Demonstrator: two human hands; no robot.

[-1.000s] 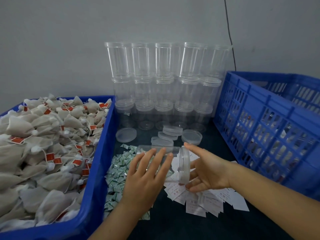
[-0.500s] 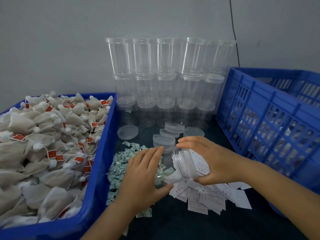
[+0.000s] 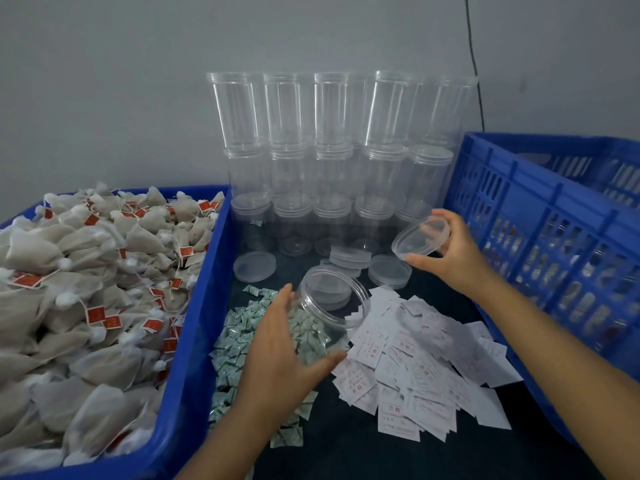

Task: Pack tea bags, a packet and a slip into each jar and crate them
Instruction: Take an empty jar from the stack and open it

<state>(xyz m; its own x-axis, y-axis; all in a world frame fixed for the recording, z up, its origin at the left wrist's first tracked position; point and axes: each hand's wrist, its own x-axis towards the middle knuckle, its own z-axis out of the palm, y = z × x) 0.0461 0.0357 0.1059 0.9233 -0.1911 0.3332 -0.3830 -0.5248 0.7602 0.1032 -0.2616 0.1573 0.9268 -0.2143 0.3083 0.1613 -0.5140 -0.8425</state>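
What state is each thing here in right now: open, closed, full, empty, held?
Jar: open, empty, tilted, held by left hand.
Lid: off, pinched in right hand.
Left bin: heaped with tea bags.
Stacked jars: capped, empty.
Loose lids: lying on table.

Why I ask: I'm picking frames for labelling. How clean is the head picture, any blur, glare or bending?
Head view: light is soft and even. Wide-angle bending bows the stacked jars outward. The held jar and lid are slightly soft, and so is the right hand. Glare streaks mark the clear plastic. Slips' print is unreadable.
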